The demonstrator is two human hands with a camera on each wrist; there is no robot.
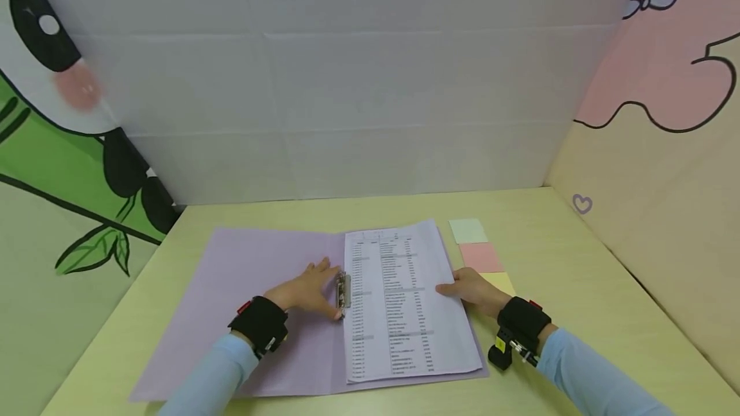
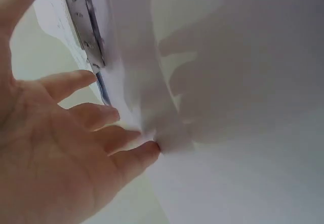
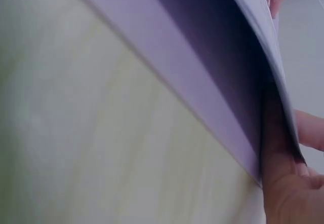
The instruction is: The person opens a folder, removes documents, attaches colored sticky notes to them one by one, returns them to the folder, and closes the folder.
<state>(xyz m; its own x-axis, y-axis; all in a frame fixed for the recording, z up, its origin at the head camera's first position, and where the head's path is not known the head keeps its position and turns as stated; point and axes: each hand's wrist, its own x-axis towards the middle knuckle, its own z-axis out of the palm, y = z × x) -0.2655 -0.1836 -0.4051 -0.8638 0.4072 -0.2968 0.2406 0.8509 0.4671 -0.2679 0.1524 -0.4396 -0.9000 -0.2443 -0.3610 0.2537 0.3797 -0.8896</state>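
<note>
A lilac folder (image 1: 272, 252) lies opened flat, with a stack of printed sheets (image 1: 399, 339) on its right half. A metal clip (image 1: 343, 291) sits at the stack's left edge, by the folder's fold. My left hand (image 1: 309, 287) is spread beside this clip, thumb at its lower end. In the left wrist view the fingers (image 2: 134, 158) stretch out, their tips close to the folder's surface. At the stack's right edge my right hand (image 1: 476, 291) pinches the sheets, thumb on top and fingers underneath. The right wrist view shows the sheets (image 3: 260, 26) lifted off the folder (image 3: 167, 57) along this edge.
Pale green (image 1: 468, 231), pink (image 1: 481, 257) and yellow (image 1: 500, 282) paper squares lie in a row right of the folder. The light wooden table (image 1: 584, 313) meets a white wall (image 1: 370, 159) behind and painted walls on both sides.
</note>
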